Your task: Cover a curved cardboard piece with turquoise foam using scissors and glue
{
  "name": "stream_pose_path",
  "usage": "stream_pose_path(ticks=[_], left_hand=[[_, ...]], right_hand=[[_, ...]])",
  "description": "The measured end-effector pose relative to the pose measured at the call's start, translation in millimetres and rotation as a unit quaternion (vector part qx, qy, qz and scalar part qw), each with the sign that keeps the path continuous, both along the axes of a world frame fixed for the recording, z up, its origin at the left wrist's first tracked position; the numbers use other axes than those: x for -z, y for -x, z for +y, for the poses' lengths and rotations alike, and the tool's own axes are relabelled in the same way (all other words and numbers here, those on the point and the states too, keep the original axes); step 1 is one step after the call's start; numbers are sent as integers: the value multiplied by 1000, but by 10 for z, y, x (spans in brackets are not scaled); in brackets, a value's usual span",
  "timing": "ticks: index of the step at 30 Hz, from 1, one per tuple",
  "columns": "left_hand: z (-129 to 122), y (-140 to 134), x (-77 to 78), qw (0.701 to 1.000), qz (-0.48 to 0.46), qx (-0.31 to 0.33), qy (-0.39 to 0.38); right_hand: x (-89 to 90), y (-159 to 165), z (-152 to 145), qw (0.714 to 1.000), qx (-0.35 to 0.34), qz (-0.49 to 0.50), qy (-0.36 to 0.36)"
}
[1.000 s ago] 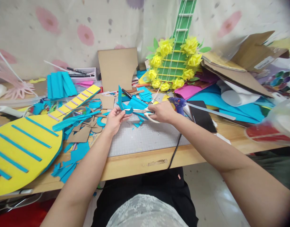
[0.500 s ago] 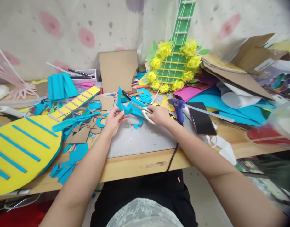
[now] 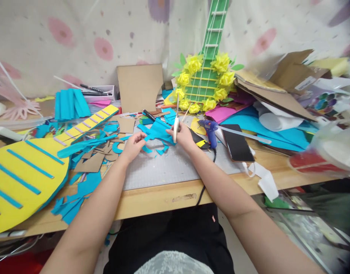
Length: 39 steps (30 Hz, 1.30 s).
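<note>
My right hand (image 3: 182, 136) is closed on a pair of scissors (image 3: 176, 123) with pale handles, the blades pointing up and away from me. The fingers of that hand also meet the edge of a blue paper piece (image 3: 160, 130). My left hand (image 3: 134, 145) pinches the left side of this blue paper, its fingertips pressed together. Curved blue paper scraps (image 3: 162, 149) lie just below it on the grey cutting mat (image 3: 160, 171).
A yellow paper guitar (image 3: 26, 171) lies at left beside blue and cardboard scraps. A green guitar (image 3: 205, 82) with yellow flowers leans at the back. To the right are a purple glue gun (image 3: 211, 134), a phone (image 3: 237, 142) and a red-and-white cup (image 3: 314, 161).
The scissors have swung from pointing left across the paper to pointing upward, off the paper. My left hand has moved slightly lower, and the upright blue strip is no longer raised.
</note>
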<state>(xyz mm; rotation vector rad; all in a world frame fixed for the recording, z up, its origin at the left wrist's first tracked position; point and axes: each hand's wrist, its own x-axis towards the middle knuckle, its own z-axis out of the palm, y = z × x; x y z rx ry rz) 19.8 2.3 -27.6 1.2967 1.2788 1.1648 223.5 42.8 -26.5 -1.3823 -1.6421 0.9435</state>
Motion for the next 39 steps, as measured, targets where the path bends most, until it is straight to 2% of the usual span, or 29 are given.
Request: stream_pose_path(ticks=[6, 9, 13, 19, 25, 28, 30, 34, 37, 39], left_hand=[[10, -12, 9, 999, 19, -4, -41], [-18, -53, -10, 996, 74, 6, -47], [-33, -56, -1, 987, 154, -14, -48], [5, -8, 26, 996, 77, -6, -42], [39, 48, -2, 999, 9, 9, -37], [46, 66, -37, 999, -1, 20, -36], [57, 73, -45, 999, -4, -5, -45], [93, 85, -23, 989, -7, -125, -77], [114, 121, -14, 977, 23, -192, -88], [123, 183, -20, 964, 50, -234, -112]], right_hand=[[70, -5, -69, 996, -41, 57, 55], [83, 49, -109, 994, -49, 85, 56], [63, 111, -147, 989, -78, 101, 69], [41, 103, -158, 987, -49, 135, 75], [36, 70, -174, 977, -85, 178, 79], [35, 66, -168, 978, -70, 185, 60], [35, 61, -158, 981, -48, 182, 36], [37, 32, -150, 990, -24, 137, -13], [11, -5, -173, 999, 10, 11, -40], [-32, -28, -205, 992, 48, -110, -45]])
